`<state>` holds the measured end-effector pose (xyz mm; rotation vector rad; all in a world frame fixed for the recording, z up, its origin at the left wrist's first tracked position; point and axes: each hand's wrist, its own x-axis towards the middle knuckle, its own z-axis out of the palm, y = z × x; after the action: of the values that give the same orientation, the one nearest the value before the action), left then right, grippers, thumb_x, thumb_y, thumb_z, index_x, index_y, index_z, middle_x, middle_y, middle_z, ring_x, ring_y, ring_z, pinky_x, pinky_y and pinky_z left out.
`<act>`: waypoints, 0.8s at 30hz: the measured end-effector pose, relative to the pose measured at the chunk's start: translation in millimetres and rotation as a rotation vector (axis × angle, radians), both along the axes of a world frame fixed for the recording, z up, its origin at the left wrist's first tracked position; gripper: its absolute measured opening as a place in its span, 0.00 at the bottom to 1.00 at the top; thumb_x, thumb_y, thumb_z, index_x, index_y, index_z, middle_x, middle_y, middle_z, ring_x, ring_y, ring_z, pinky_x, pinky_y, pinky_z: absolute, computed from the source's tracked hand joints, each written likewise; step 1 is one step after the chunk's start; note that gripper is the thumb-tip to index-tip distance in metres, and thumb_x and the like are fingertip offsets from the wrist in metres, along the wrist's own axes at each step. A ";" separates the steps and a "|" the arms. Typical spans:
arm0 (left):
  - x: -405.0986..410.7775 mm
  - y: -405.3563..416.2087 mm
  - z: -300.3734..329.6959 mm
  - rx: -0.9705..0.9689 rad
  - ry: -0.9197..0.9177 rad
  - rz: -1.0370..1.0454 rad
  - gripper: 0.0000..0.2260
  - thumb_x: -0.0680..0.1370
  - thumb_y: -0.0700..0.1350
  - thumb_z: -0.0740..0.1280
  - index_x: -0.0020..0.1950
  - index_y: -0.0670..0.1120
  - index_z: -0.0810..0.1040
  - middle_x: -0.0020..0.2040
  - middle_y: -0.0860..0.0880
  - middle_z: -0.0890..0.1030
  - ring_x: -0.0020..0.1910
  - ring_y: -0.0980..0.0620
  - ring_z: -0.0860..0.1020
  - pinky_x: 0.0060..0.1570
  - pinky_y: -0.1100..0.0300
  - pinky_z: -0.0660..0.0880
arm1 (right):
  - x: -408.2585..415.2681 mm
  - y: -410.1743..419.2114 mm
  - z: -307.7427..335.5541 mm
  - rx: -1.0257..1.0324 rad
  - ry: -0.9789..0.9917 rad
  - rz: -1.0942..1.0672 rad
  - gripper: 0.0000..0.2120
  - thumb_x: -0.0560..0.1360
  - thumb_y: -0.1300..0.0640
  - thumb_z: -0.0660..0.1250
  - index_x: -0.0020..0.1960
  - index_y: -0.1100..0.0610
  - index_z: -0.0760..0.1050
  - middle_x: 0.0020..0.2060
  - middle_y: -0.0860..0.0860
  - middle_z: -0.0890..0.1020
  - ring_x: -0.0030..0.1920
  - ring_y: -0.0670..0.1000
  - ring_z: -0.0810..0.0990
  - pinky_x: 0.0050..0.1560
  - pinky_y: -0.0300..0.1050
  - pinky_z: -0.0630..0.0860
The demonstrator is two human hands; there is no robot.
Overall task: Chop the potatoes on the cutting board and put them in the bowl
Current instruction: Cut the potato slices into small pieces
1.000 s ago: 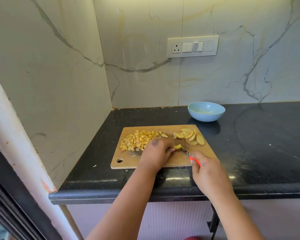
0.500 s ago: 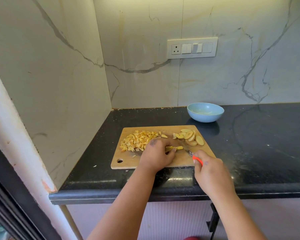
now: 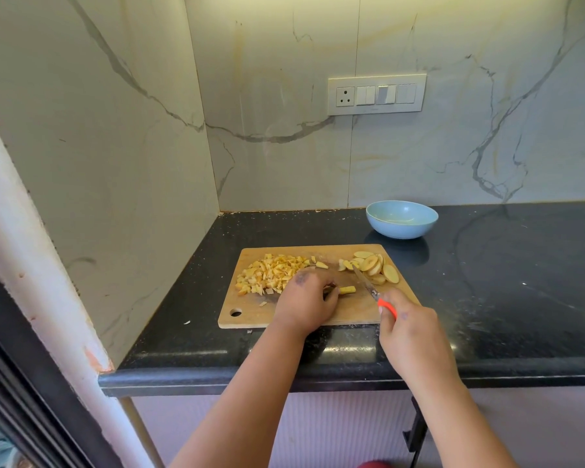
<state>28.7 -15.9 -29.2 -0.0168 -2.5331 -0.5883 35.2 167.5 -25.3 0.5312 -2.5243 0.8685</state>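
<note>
A wooden cutting board (image 3: pixel 247 315) lay on the black counter (image 3: pixel 520 282), pale blue bowl (image 3: pixel 402 224) at one o'clock. The left hand (image 3: pixel 306 304) pinched a potato strip (image 3: pixel 347 290); the right hand (image 3: pixel 411 336) gripped an orange-handled knife (image 3: pixel 372 290), handle largely hidden. No writing was legible.

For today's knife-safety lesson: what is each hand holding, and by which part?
The right hand grips the knife by its orange handle. The left hand holds a potato piece by its near end, under curled fingers.
</note>
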 end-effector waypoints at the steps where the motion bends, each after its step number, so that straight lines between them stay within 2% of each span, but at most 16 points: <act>1: -0.5 -0.8 -0.6 0.000 0.003 -0.004 0.09 0.78 0.47 0.66 0.53 0.46 0.83 0.48 0.51 0.83 0.48 0.52 0.79 0.50 0.55 0.77 | -1.3 0.9 0.5 0.007 -0.001 -0.001 0.06 0.79 0.55 0.63 0.54 0.50 0.77 0.30 0.46 0.74 0.27 0.42 0.69 0.25 0.35 0.57; 4: 0.9 -0.8 0.5 0.005 0.034 -0.015 0.09 0.77 0.50 0.68 0.52 0.47 0.82 0.45 0.52 0.82 0.47 0.53 0.78 0.50 0.59 0.74 | -2.7 1.0 -0.5 0.078 -0.021 0.010 0.06 0.79 0.54 0.61 0.54 0.48 0.76 0.32 0.47 0.77 0.29 0.46 0.72 0.26 0.39 0.62; 8: 4.5 0.9 3.4 0.016 0.021 0.013 0.08 0.76 0.49 0.68 0.49 0.46 0.81 0.40 0.52 0.80 0.42 0.52 0.77 0.44 0.60 0.74 | 1.7 -3.2 -1.1 0.124 -0.014 0.030 0.05 0.80 0.53 0.60 0.52 0.48 0.74 0.31 0.46 0.76 0.29 0.46 0.71 0.25 0.39 0.64; 13: 6.6 1.4 6.4 0.012 -0.027 -0.003 0.07 0.77 0.46 0.67 0.51 0.46 0.82 0.42 0.50 0.82 0.42 0.52 0.78 0.45 0.57 0.76 | 2.9 -9.2 -0.4 0.104 -0.016 0.059 0.05 0.80 0.54 0.61 0.53 0.49 0.75 0.30 0.45 0.74 0.28 0.44 0.70 0.25 0.37 0.62; 17: 6.3 1.0 6.0 0.025 -0.036 0.007 0.08 0.77 0.48 0.67 0.53 0.47 0.82 0.42 0.51 0.82 0.41 0.52 0.78 0.44 0.58 0.77 | 0.3 -5.1 0.9 0.050 -0.003 -0.006 0.07 0.80 0.54 0.62 0.56 0.49 0.76 0.31 0.46 0.75 0.29 0.44 0.71 0.26 0.38 0.62; 22: 5.5 2.1 6.5 0.020 -0.032 0.013 0.09 0.77 0.47 0.67 0.55 0.47 0.82 0.44 0.49 0.83 0.44 0.51 0.79 0.47 0.57 0.77 | 2.2 -5.5 1.7 0.141 -0.046 0.014 0.06 0.80 0.54 0.60 0.55 0.49 0.74 0.32 0.46 0.74 0.30 0.45 0.70 0.26 0.38 0.61; 24: 5.3 2.6 6.1 0.005 -0.028 0.006 0.08 0.77 0.46 0.68 0.52 0.46 0.83 0.44 0.49 0.83 0.44 0.51 0.79 0.49 0.57 0.76 | 4.6 -9.4 1.8 0.141 -0.050 0.035 0.05 0.80 0.54 0.60 0.54 0.49 0.74 0.31 0.46 0.73 0.29 0.45 0.69 0.25 0.38 0.62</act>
<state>34.0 -13.3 -23.1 0.0006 -2.5580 -0.5967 39.7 158.1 -23.5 0.6070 -2.6426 0.7278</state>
